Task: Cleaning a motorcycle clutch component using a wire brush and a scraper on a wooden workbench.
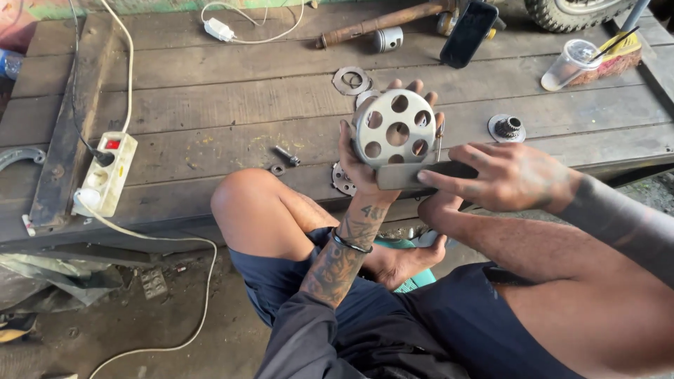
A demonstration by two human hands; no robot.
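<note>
Centre frame: left hand point(365, 165) cups the round perforated metal disc point(393, 128) upright, fingers curled behind its rim; right hand point(502, 175) pinches a flat grey file point(414, 175) against its lower edge, above the wooden surface point(210, 105).

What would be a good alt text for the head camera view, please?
A left hand holds up a round metal disc with holes while the right hand presses a flat grey tool against its lower edge. Behind lie a wooden workbench, a power strip and washers.

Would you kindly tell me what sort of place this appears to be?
Probably a small repair workshop: a worn wooden plank bench, a knobbly tyre at its far edge, and a round perforated metal plate held in the left hand.
</note>
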